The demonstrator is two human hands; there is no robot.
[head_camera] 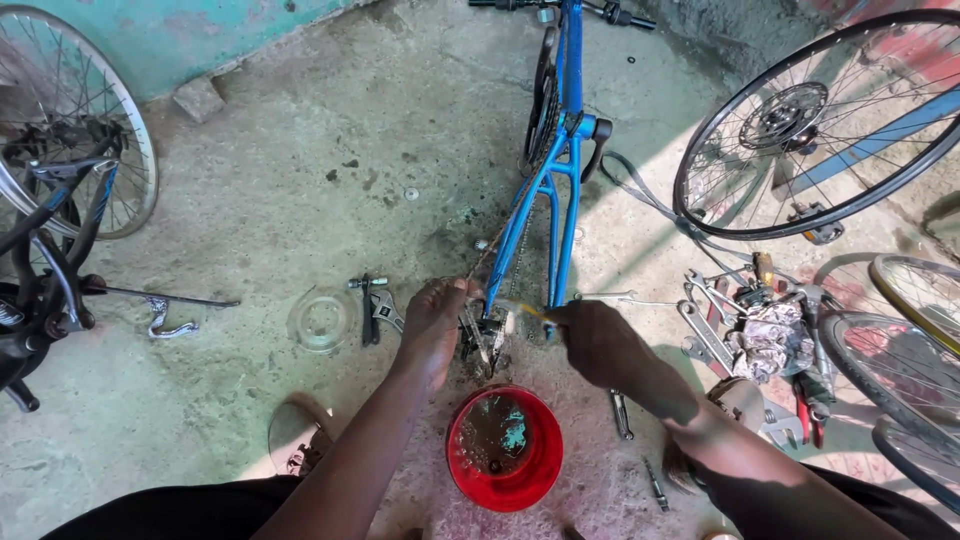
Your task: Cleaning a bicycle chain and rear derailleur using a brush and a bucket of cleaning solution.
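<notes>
While the left hand (432,322) steadies the chain (478,262) with closed fingers, the right hand (597,340) grips a thin brush (522,310) at the frame (555,190) end. Better short strokes, I think, and dip often in the red bowl (505,447) just below.

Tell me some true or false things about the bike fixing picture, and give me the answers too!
1. The bike frame is blue. True.
2. The bowl near the hands is green. False: it is red.
3. The left hand is by the frame's rear end. True.
4. The right hand holds a hammer. False: it grips a thin yellowish tool.
5. Wrenches lie on the ground at the right. True.
</notes>
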